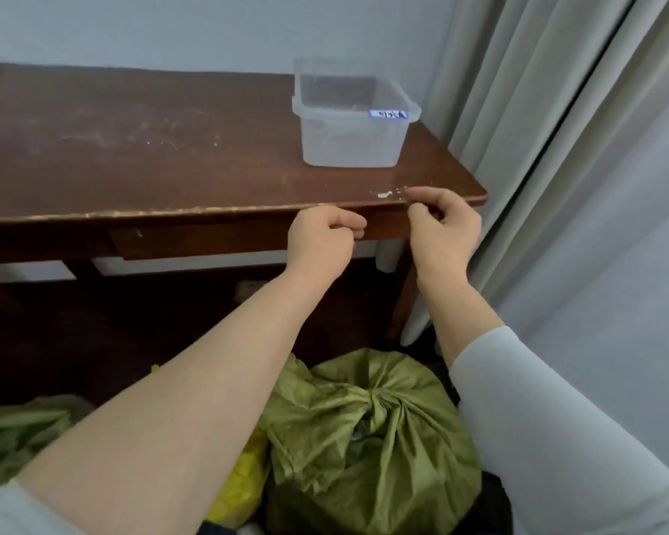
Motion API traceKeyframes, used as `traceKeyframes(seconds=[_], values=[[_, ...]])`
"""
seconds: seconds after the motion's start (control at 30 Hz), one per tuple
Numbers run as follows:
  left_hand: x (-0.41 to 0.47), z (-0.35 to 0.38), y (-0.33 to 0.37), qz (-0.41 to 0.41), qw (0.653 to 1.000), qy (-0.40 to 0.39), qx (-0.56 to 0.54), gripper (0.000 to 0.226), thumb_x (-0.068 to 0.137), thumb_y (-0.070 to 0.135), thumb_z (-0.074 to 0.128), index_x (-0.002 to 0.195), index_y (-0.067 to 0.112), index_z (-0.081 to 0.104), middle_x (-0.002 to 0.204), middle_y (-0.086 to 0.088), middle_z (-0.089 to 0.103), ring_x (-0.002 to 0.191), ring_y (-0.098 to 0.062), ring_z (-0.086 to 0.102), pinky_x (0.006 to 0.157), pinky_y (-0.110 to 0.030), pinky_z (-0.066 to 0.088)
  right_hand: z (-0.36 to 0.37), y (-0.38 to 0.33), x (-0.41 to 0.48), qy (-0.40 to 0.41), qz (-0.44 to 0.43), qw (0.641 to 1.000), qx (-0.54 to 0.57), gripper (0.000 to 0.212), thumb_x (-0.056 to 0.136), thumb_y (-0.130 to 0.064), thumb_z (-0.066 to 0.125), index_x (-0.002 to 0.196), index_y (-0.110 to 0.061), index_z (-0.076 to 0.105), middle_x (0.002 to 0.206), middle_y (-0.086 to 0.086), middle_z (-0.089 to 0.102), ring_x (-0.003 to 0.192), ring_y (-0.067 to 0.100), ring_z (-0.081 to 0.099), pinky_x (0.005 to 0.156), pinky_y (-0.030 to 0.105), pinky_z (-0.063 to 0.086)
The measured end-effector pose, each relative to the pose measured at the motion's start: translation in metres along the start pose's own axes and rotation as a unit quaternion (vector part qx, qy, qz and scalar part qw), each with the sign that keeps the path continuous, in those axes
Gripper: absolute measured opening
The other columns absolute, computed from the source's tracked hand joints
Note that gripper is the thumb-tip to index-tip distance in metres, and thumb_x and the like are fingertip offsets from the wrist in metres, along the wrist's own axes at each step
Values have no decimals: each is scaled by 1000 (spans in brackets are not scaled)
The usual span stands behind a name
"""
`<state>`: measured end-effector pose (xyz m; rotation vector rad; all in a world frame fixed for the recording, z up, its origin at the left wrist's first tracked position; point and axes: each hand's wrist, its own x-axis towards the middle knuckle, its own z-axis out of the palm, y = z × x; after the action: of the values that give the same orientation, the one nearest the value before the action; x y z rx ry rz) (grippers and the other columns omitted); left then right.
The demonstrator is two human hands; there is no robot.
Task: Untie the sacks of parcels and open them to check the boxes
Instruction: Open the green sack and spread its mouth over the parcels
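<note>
A green woven sack (367,438) stands on the floor below me, its mouth gathered into a knot at the top. A second green sack (20,434) lies at the lower left. Both arms reach out well above the sacks, in front of the table's front edge. My left hand (321,237) has its fingers curled, and nothing shows in it. Beside it, my right hand (443,225) also has curled fingers, thumb against fingertips; whether it pinches something thin is unclear. Neither hand touches a sack.
A dark wooden table (151,148) stands against the wall, with a clear lidless plastic box (350,113) near its right end. Pale curtains (537,129) hang at the right. A yellow bag (240,484) is wedged between the sacks.
</note>
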<state>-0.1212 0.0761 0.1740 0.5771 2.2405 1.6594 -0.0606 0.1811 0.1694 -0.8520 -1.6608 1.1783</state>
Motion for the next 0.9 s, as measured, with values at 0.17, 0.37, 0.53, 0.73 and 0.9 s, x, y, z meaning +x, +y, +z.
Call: traceKeyframes(seconds=[0.17,0.37,0.53,0.73,0.9], values=[[-26,41,-87,-95,991,-66,62,27,85,1,51,95,16,71,96,-3,70,92,-16,64,82,-27,51,-30,101,-49,-132,137,978,-85,20,84,-5,59,80,-23,68,71,-7,64,59,7,54,62,27,49],[-45,60,-182,-250,930,-75,260,57,79,20,66,133,23,47,139,-8,44,126,-27,43,105,-36,35,-40,192,-87,-252,248,916,-191,17,85,-2,58,97,-4,71,84,5,69,84,23,65,87,39,53],[-54,59,-207,-299,884,28,358,91,73,39,75,144,21,21,155,-15,-4,143,-32,-6,113,-57,8,-22,227,-105,-393,216,846,-287,45,87,-20,64,130,-11,54,135,8,55,126,25,50,107,32,39],[-43,57,-220,-341,921,90,167,128,66,44,80,147,14,-16,155,-21,-10,143,-37,13,113,-39,25,-15,243,-115,-432,157,785,-415,52,85,-32,64,135,-26,48,132,7,56,128,31,43,102,40,41],[-38,73,-217,-366,922,22,121,140,44,81,67,149,20,-3,154,-9,22,142,-33,16,115,-48,22,-20,232,-125,-266,207,910,-240,21,84,-15,61,103,-12,54,94,5,62,93,28,59,80,36,48]])
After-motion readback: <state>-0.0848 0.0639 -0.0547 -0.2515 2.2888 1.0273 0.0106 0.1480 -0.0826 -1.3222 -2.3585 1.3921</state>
